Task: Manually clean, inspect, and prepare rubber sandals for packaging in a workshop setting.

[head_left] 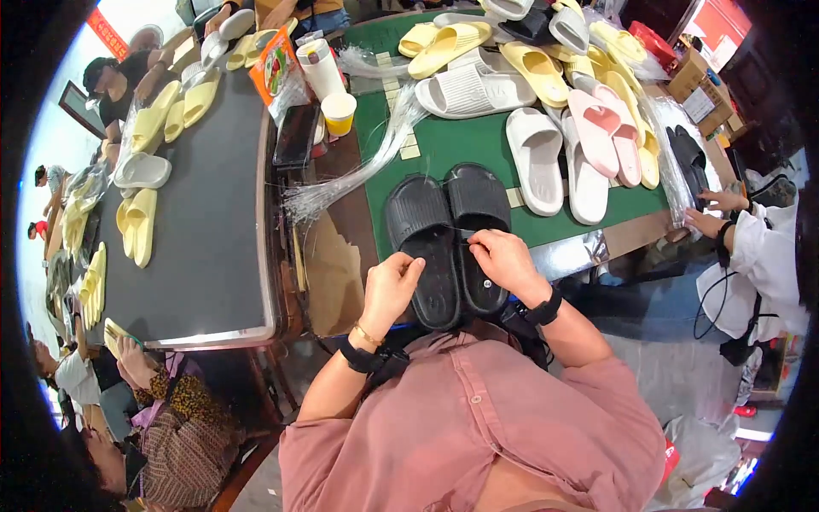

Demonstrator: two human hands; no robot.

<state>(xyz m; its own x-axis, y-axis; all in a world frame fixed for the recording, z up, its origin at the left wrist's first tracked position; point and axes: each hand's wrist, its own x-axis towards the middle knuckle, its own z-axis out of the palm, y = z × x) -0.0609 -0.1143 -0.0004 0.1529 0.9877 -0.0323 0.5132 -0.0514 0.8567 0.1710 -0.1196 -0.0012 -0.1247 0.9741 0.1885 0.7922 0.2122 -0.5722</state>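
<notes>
1. Lower centre: left hand (pixel 392 286), thumb and fingers curled over the left black slipper's footbed; cannot tell whether they pinch anything, as the fingertips merge with the dark sole.
2. Centre: right hand (pixel 505 260), thumb and forefinger pinched on a thin strand (pixel 452 227), over the right slipper just below its strap. Strand's far end hard to make out.
3. Black slippers (pixel 435 286) side by side at centre, toes up-frame, beneath both hands; heels near the shirt (pixel 478 410). Small round pale mark on right footbed, illegible.
4. Just beyond, on the green table (pixel 377 224): loose clear strands (pixel 375 171) left of centre; white slippers (pixel 536 162) to the right.
5. Right edge: co-worker's hand (pixel 706 224), body partly cut off.
6. Upper left: orange packet (pixel 275 72), printed; cup (pixel 339 119) beside it.
7. Upper right: carton (pixel 701 90) with white label, too small to read.
8. Far upper left: red banner (pixel 107 34) with characters, bent by the rim.
</notes>
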